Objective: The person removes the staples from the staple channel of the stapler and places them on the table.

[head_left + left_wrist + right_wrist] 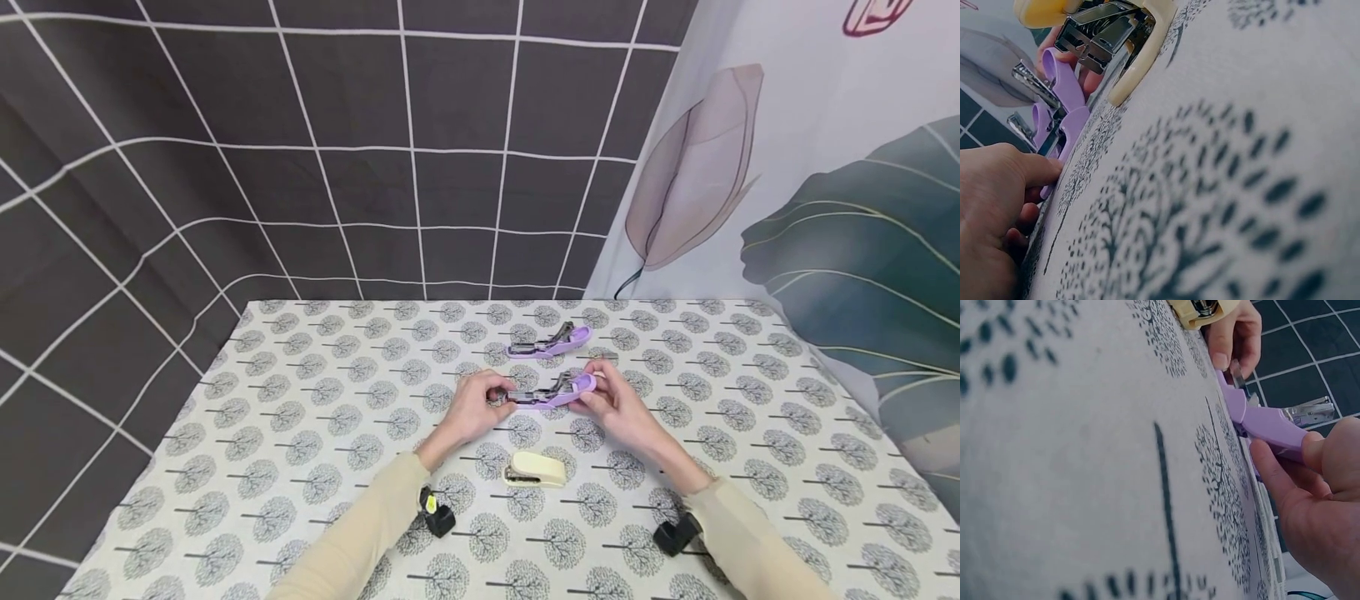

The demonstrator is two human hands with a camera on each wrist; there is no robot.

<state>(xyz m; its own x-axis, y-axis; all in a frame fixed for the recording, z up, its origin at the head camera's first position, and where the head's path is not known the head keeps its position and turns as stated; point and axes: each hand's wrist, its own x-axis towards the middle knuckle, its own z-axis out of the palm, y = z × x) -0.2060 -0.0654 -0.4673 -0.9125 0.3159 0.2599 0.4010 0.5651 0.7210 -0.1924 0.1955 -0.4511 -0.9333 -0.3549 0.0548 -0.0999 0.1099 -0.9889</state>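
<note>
A purple stapler [555,401], folded open with its metal inner parts showing, lies low over the cloth between both hands. At its left end, the thumb and fingers of my left hand [471,406] pinch the tip. My right hand [617,407] holds the wider right end, thumb in front and fingers around it; the right wrist view shows the thumb against the purple shell [1269,425]. Just behind lies a second purple stapler [543,352], opened the same way. Nearer to me rests a cream stapler [546,469], its metal nose towards the left.
A tree-patterned cloth [300,467] covers the table. Behind the right fingertips lies a small thin grey strip [609,356]. Dark gridded fabric [360,200] hangs at the back and left, a leaf-printed curtain [795,150] at the right.
</note>
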